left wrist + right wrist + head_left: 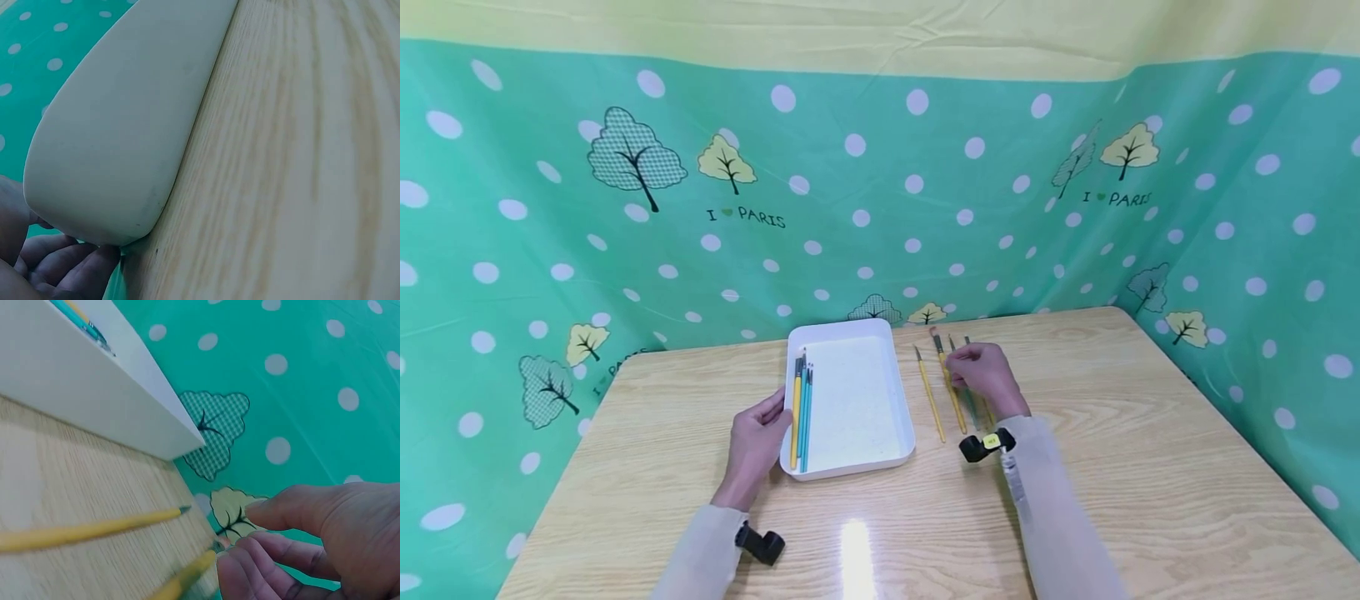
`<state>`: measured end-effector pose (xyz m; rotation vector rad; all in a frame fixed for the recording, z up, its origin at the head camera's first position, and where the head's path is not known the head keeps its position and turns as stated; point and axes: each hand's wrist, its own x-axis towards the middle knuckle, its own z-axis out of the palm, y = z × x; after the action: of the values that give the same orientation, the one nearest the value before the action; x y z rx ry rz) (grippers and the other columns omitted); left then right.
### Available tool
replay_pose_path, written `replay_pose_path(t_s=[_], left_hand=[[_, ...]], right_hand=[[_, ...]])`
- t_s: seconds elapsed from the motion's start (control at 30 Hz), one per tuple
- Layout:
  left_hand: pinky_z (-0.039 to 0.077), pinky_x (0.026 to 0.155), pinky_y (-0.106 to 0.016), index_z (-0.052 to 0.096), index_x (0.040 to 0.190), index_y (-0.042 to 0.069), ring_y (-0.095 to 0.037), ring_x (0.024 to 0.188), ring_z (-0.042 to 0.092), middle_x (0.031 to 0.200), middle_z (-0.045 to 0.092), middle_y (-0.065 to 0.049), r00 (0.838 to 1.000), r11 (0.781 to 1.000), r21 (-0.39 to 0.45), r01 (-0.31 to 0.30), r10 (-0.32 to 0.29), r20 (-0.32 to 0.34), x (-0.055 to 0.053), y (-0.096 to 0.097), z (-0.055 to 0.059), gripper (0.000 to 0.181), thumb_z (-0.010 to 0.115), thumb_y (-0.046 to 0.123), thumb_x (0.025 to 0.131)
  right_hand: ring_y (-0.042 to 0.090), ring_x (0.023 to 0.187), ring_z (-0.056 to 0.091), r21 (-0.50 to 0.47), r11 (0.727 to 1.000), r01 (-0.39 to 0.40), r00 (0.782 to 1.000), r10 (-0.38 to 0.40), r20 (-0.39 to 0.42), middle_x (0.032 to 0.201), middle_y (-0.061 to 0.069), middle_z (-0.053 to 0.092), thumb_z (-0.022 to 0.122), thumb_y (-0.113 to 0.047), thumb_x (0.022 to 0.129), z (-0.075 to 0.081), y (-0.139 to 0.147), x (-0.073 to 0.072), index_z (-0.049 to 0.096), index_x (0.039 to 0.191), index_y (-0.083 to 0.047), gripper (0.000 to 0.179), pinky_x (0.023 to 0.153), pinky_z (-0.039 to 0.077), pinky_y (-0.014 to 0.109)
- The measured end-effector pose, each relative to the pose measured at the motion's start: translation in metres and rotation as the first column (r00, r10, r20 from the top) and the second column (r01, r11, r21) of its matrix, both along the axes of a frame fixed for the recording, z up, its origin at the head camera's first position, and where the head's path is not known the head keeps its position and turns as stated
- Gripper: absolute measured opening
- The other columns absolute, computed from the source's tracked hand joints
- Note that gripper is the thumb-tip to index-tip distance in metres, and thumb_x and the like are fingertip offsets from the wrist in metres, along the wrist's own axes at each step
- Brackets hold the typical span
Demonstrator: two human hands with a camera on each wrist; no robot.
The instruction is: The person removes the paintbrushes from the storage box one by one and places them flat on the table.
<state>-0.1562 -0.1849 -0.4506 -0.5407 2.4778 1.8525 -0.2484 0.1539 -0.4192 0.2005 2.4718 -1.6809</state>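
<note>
In pale sleeves, reaching over a wood-grain table, pinching the left wall of a white tray in the left hand, just beside yellow and teal paintbrushes lying inside along that wall. Bending the fingers of the right hand above loose brushes lying on the table to the tray's right, not showing clearly whether pinching one. Facing a green dotted curtain behind the table.

Both arms are extended forward; the left hand is curled, the right hand loosely bent.
</note>
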Motion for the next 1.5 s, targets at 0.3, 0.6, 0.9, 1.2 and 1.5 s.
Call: replay_pose_path(t_s=[0.3, 0.6, 0.9, 1.2, 1.5], left_hand=[[0.046, 0.117, -0.038, 0.044, 0.153, 0.019, -0.026, 0.147, 0.046, 0.16, 0.045, -0.008, 1.0, 1.0, -0.01, -0.012, 0.012, 0.016, 0.001, 0.001, 0.001, 0.05, 0.053, 0.017, 0.104], [0.046, 0.118, -0.04, 0.044, 0.153, 0.02, -0.027, 0.147, 0.046, 0.16, 0.045, -0.008, 1.0, 1.0, -0.011, -0.014, 0.014, 0.021, 0.001, 0.002, 0.001, 0.05, 0.053, 0.017, 0.104], [0.046, 0.118, -0.039, 0.045, 0.153, 0.017, -0.027, 0.146, 0.047, 0.159, 0.047, -0.01, 1.0, 1.0, -0.01, -0.012, 0.012, 0.014, 0.0, 0.002, 0.0, 0.05, 0.053, 0.016, 0.103], [0.048, 0.116, -0.037, 0.045, 0.152, 0.019, -0.026, 0.144, 0.049, 0.158, 0.048, -0.009, 1.0, 1.0, -0.014, -0.011, 0.011, 0.011, 0.0, 0.001, 0.002, 0.049, 0.053, 0.016, 0.104], [0.043, 0.12, -0.041, 0.044, 0.153, 0.019, -0.027, 0.148, 0.044, 0.16, 0.045, -0.008, 1.0, 1.0, -0.004, -0.011, 0.011, 0.019, 0.0, 0.001, 0.0, 0.05, 0.053, 0.017, 0.103]], right_hand=[[0.028, 0.099, 0.073, -0.079, 0.997, -0.018, 0.999, 0.021, 0.041, 0.116, 0.017, 0.071, 0.07, -0.015, 0.095, 0.008, -0.013, 0.004, 0.072, 0.114, -0.002, 0.023, 0.091, 0.064, 0.039], [0.024, 0.098, 0.074, -0.107, 0.994, -0.026, 0.998, 0.033, 0.058, 0.118, 0.017, 0.07, 0.072, -0.011, 0.093, 0.019, -0.037, 0.0, 0.071, 0.113, -0.001, 0.023, 0.093, 0.064, 0.037], [0.027, 0.097, 0.076, -0.15, 0.987, -0.064, 0.997, 0.07, 0.036, 0.113, 0.02, 0.071, 0.073, -0.006, 0.091, 0.03, -0.062, 0.0, 0.071, 0.109, 0.003, 0.021, 0.094, 0.064, 0.04], [0.028, 0.098, 0.077, -0.161, 0.972, -0.17, 0.985, 0.174, 0.01, 0.109, 0.02, 0.076, 0.073, -0.005, 0.091, 0.028, -0.085, 0.0, 0.07, 0.113, 0.005, 0.024, 0.087, 0.066, 0.033], [0.022, 0.09, 0.078, -0.086, 0.971, -0.221, 0.97, 0.228, 0.081, 0.104, 0.013, 0.077, 0.077, -0.007, 0.088, 0.024, -0.111, 0.003, 0.072, 0.108, -0.001, 0.021, 0.092, 0.064, 0.039]])
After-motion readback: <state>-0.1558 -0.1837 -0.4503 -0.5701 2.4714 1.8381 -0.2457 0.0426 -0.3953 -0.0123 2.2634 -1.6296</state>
